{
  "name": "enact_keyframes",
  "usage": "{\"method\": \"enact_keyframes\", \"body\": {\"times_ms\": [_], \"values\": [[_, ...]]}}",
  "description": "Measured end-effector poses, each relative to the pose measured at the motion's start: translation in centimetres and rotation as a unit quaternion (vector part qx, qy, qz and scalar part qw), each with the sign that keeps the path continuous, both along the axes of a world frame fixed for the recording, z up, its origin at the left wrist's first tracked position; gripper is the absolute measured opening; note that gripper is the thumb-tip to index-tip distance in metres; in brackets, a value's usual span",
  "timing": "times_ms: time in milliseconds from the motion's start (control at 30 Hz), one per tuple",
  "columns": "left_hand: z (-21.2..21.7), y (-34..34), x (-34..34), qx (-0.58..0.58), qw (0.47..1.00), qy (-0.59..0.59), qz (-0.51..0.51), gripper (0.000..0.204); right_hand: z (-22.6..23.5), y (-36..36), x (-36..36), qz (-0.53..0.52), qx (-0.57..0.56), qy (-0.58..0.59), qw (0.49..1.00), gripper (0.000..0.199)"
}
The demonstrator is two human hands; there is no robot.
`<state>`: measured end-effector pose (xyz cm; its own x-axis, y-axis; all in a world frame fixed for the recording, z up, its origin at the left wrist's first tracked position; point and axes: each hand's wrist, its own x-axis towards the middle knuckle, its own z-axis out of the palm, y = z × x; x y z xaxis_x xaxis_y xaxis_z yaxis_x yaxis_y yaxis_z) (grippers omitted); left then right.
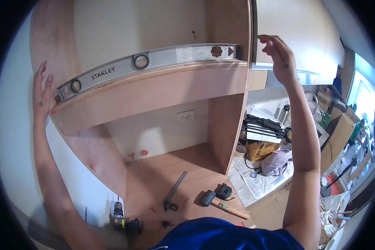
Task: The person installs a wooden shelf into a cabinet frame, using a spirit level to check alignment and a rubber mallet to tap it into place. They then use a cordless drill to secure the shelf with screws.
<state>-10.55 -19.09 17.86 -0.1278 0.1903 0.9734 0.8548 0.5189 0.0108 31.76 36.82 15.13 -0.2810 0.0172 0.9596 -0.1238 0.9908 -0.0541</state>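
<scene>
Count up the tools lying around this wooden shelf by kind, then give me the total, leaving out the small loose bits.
Spirit level: 1
Cordless drill: 1
Mallet: 1
Tape measure: 1
Long thin tool with a dark looped handle, exact type unclear: 1
Total: 5

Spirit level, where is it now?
In the head view's upper middle, the spirit level rests on the wooden shelf, between left hand and right hand.
</scene>
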Motion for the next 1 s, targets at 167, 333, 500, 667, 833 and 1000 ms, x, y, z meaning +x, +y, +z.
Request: {"method": "enact_keyframes", "body": {"times_ms": [167, 333, 500, 667, 833, 1000], "values": [[0.3, 1.3, 0.0, 0.016, 1.000, 0.019, -0.007, 0.056, -2.9, 0.0, 0.7, 0.014, -0.060, -0.026, 0.998, 0.030], [1.6, 2.2, -0.7, 0.014, 0.998, 0.054, -0.036, 0.051, -6.8, -1.0, 1.4, 0.012, -0.085, -0.094, 0.992, 0.026], [3.0, 2.0, 1.8, 0.021, 0.997, 0.078, -0.021, 0.051, -12.1, -3.2, 2.0, 0.039, -0.065, -0.176, 0.981, 0.021], [2.7, 1.0, 4.9, 0.042, 0.999, 0.002, -0.016, 0.054, -21.2, -3.4, 3.0, 0.107, -0.224, -0.226, 0.942, 0.020], [2.7, -1.7, 6.1, 0.034, 0.999, -0.022, 0.005, 0.056, -34.3, -6.3, 2.6, 0.150, -0.457, -0.312, 0.819, 0.019], [3.0, -0.6, 6.0, 0.040, 0.998, -0.047, -0.026, 0.056, -50.3, -10.4, 4.4, 0.040, -0.248, -0.428, 0.868, 0.048]]}}
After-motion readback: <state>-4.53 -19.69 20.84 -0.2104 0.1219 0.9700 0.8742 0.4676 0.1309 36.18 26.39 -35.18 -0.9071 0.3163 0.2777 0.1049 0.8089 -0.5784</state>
